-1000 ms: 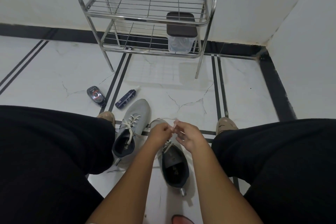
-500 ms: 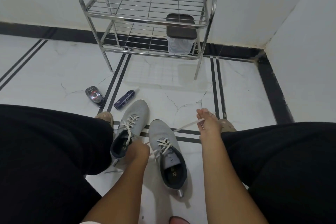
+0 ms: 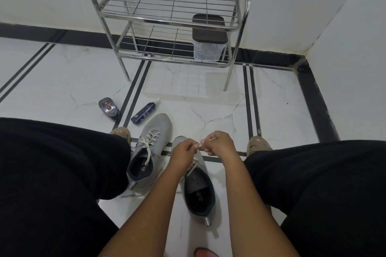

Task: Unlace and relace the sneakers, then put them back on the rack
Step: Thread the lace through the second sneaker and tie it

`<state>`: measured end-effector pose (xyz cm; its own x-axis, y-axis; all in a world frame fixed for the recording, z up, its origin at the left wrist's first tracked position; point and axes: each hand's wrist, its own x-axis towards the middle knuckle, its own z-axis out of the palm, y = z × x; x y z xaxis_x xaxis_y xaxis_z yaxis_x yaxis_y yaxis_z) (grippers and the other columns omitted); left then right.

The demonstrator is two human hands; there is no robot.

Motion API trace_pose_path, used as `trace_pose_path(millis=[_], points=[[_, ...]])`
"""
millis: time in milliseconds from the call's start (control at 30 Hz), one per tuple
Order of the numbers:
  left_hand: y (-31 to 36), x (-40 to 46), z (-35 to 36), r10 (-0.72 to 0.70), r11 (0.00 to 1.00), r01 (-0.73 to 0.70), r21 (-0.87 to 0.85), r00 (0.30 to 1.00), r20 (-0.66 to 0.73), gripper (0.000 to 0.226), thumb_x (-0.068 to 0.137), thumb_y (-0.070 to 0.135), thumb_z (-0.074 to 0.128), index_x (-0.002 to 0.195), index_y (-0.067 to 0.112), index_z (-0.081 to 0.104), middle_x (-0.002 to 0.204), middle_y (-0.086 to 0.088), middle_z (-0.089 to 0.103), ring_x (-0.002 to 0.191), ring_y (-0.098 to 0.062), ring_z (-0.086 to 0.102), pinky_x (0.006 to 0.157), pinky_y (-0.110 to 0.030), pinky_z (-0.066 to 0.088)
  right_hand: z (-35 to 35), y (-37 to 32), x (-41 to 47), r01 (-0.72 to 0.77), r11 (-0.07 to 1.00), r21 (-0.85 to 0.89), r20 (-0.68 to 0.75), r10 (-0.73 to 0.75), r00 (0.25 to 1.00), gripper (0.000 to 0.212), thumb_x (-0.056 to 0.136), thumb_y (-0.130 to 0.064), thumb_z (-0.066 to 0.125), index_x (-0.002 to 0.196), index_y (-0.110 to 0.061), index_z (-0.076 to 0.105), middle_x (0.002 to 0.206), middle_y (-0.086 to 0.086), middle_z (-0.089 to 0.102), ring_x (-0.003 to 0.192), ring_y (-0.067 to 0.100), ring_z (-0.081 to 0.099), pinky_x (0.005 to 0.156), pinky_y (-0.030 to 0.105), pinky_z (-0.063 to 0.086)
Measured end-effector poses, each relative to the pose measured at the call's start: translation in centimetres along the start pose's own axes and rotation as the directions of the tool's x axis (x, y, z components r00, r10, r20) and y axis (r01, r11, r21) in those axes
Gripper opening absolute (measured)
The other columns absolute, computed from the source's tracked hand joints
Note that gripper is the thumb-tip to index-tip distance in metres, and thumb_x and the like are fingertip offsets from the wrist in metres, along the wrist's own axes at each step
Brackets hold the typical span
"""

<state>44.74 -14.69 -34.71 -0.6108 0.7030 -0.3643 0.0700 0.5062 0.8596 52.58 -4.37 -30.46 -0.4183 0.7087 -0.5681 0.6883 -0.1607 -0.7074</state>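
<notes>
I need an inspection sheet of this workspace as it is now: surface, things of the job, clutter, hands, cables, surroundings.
Surface: white tiled floor with black stripes and fine cracks.
Job's things: laced sneaker on the floor; second sneaker beside it, its lace partly threaded; metal rack beyond, holding no shoes.
Clutter: blue spray bottle and a small dark device on the floor; a lidded clear box on the rack's lower shelf.
Hands: left hand and right hand both pinch the lace above the second sneaker.
Cables: nothing seen.
Surroundings: white walls, room corner at right.
</notes>
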Motion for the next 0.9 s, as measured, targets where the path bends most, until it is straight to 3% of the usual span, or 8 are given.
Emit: trace_pose_path(millis=[167, 267, 333, 433, 533, 600, 700, 900], points=[[-0.6, 0.7, -0.7, -0.017, 0.999, 0.018, 0.030, 1.000, -0.021, 0.018, 0.093, 0.020, 0.056, 0.078, 0.028, 0.060, 0.071, 0.008, 0.060, 0.074, -0.016, 0.056, 0.077, -0.042, 0.051, -0.1, 0.7, 0.8, -0.007, 1.000, -0.024, 0.006, 0.007, 1.000, 0.012, 0.087, 0.000, 0.061, 0.088, -0.006, 0.071, 0.076, 0.008, 0.067, 0.065, 0.014, 0.063, 0.073, 0.027, 0.058], [-0.4, 0.4, -0.6, -0.005, 1.000, 0.005, -0.018, 1.000, -0.021, 0.016, 0.090, 0.023, 0.061, 0.077, 0.032, 0.062, 0.073, 0.010, 0.063, 0.076, -0.013, 0.060, 0.074, -0.039, 0.052, 0.5, 0.6, 0.9, 0.024, 0.999, -0.049, 0.055, -0.021, 0.998, 0.013, 0.087, -0.004, 0.062, 0.097, -0.010, 0.067, 0.078, 0.006, 0.069, 0.067, 0.013, 0.065, 0.072, 0.026, 0.058], [-0.7, 0.6, -0.5, -0.029, 1.000, 0.029, -0.010, 0.997, -0.069, 0.020, 0.089, 0.023, 0.063, 0.070, 0.029, 0.061, 0.067, 0.009, 0.061, 0.070, -0.015, 0.059, 0.073, -0.040, 0.051, 0.8, 0.9, 1.1, -0.006, 0.999, -0.039, -0.002, 0.006, 1.000, 0.016, 0.087, -0.003, 0.053, 0.099, -0.012, 0.059, 0.091, 0.010, 0.069, 0.074, 0.018, 0.068, 0.080, 0.036, 0.059], [-1.5, 0.6, -0.3, -0.134, 0.990, 0.138, 0.025, 0.983, -0.122, 0.026, 0.089, 0.022, 0.062, 0.064, 0.023, 0.055, 0.065, 0.004, 0.057, 0.071, -0.022, 0.057, 0.069, -0.037, 0.047, 0.4, 1.8, 1.3, -0.082, 0.991, -0.105, -0.052, 0.077, 0.996, 0.026, 0.088, 0.001, 0.044, 0.111, 0.001, 0.056, 0.106, 0.022, 0.061, 0.086, 0.029, 0.065, 0.083, 0.040, 0.056], [-2.7, 0.1, 0.1, -0.188, 0.973, 0.203, 0.109, 0.973, -0.134, 0.018, 0.086, 0.026, 0.065, 0.073, 0.016, 0.059, 0.081, -0.009, 0.066, 0.084, -0.028, 0.062, 0.068, -0.029, 0.040, 0.6, 2.9, 0.0, -0.090, 0.907, -0.411, 0.167, 0.172, 0.971, 0.027, 0.087, -0.004, 0.053, 0.113, 0.003, 0.056, 0.103, 0.013, 0.056, 0.083, 0.021, 0.053, 0.072, 0.031, 0.047], [-3.1, -0.4, 0.5, -0.229, 0.956, 0.242, 0.168, 0.969, -0.096, 0.014, 0.085, 0.029, 0.065, 0.080, 0.016, 0.065, 0.088, -0.008, 0.069, 0.088, -0.026, 0.063, 0.069, -0.028, 0.041, 1.9, 4.5, -1.0, -0.066, 0.880, -0.470, 0.258, 0.208, 0.943, 0.037, 0.084, -0.010, 0.063, 0.120, -0.007, 0.058, 0.114, 0.010, 0.059, 0.091, 0.021, 0.053, 0.074, 0.029, 0.046], [-3.3, -0.9, 1.3, -0.274, 0.922, 0.274, 0.273, 0.961, -0.041, 0.011, 0.087, 0.032, 0.061, 0.079, 0.024, 0.063, 0.092, 0.000, 0.069, 0.090, -0.019, 0.062, 0.069, -0.025, 0.040, 3.5, 6.9, -1.6, -0.052, 0.916, -0.397, 0.173, 0.131, 0.976, 0.031, 0.088, -0.012, 0.055, 0.116, -0.020, 0.065, 0.118, 0.007, 0.065, 0.102, 0.024, 0.059, 0.082, 0.028, 0.049], [-4.3, -1.3, 2.2, -0.348, 0.860, 0.351, 0.371, 0.934, -0.078, 0.023, 0.083, 0.027, 0.058, 0.061, 0.027, 0.053, 0.084, 0.004, 0.066, 0.088, -0.019, 0.062, 0.076, -0.031, 0.047, 3.6, 8.5, -0.8, -0.180, 0.965, -0.191, 0.140, 0.208, 0.968, 0.031, 0.086, -0.009, 0.051, 0.110, -0.016, 0.069, 0.112, 0.013, 0.067, 0.104, 0.031, 0.061, 0.091, 0.038, 0.053]])
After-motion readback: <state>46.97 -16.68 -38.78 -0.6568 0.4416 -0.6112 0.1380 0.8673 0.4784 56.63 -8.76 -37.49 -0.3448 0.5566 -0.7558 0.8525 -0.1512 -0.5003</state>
